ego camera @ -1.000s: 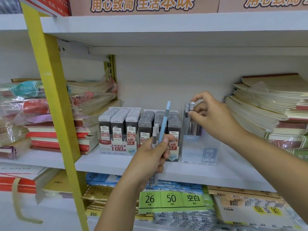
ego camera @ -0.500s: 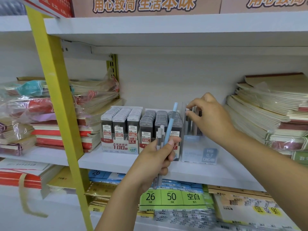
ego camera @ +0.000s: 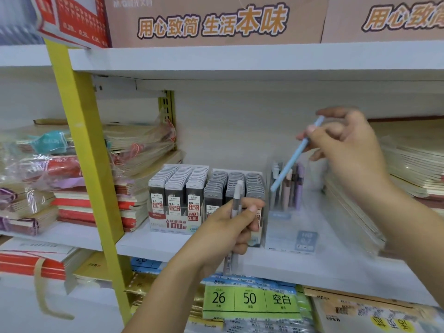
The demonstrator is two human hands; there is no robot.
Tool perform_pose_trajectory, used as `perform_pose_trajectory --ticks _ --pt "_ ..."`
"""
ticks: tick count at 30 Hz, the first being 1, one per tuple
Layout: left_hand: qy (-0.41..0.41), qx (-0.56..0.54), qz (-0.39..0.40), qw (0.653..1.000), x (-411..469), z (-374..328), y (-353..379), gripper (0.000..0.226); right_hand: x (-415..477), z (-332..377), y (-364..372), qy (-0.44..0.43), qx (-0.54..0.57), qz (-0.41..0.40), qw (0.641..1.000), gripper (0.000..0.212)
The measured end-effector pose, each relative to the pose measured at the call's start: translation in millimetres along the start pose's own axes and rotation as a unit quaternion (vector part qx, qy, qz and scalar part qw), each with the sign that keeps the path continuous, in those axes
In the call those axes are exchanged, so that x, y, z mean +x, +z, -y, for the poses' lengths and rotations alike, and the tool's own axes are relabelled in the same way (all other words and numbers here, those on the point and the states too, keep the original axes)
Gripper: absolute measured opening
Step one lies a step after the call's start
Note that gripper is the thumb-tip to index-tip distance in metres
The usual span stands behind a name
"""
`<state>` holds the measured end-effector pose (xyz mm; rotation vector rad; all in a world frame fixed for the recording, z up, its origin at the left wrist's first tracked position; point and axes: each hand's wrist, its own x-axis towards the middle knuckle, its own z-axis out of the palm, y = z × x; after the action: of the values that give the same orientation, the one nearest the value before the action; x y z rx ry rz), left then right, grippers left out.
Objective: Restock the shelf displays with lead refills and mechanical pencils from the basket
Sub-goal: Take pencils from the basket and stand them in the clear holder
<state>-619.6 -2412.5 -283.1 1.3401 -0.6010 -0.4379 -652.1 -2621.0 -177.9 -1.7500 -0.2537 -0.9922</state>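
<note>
My right hand (ego camera: 346, 143) pinches a light blue mechanical pencil (ego camera: 293, 159), tilted with its tip pointing down toward the clear pencil display box (ego camera: 292, 234) on the white shelf (ego camera: 153, 243). Several pencils (ego camera: 289, 186) stand upright in that box. In front of the shelf, my left hand (ego camera: 230, 224) grips two grey mechanical pencils (ego camera: 235, 200) upright. Behind it stand two display boxes of lead refills: the 0.5 box (ego camera: 175, 200) on the left and the 0.7 box (ego camera: 236, 183) beside it. The basket is out of view.
A yellow upright post (ego camera: 91, 164) crosses the left side. Wrapped notebook stacks (ego camera: 72, 179) fill the shelf's left end, and more notebook stacks (ego camera: 413, 164) lie at the right. Green price labels (ego camera: 249, 299) hang below the shelf. Printed cardboard boxes (ego camera: 211, 20) sit on the shelf above.
The blue pencil has passed from my left hand to my right hand, which lifted away from the pencil box and now holds it tilted above the box. My left hand keeps the grey pencils.
</note>
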Motion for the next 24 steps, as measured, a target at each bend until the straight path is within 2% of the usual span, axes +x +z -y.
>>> perform_pose_trajectory --ticks 3,6,11,15,24 --pt "-0.002 0.000 0.001 1.000 0.1 -4.5 -6.6 0.022 9.8 -10.8 -5.0 -0.043 -0.127 0.022 0.991 0.024" --pt "0.002 0.007 0.003 1.000 1.5 -8.9 -9.0 0.023 9.6 -23.3 4.6 -0.058 -0.251 0.065 0.964 0.025" --pt "0.009 0.039 0.003 0.999 1.0 -7.1 -9.4 0.023 4.5 -41.7 16.2 -0.083 -0.372 0.121 0.917 0.026" --pt "0.021 0.074 0.001 0.997 0.0 -3.1 -12.7 0.023 1.9 -50.1 16.9 -0.074 -0.384 0.118 0.913 0.025" --pt "0.014 0.059 -0.003 0.998 -1.0 1.1 -13.4 0.023 -1.1 -62.4 16.9 -0.069 -0.310 0.053 0.947 0.017"
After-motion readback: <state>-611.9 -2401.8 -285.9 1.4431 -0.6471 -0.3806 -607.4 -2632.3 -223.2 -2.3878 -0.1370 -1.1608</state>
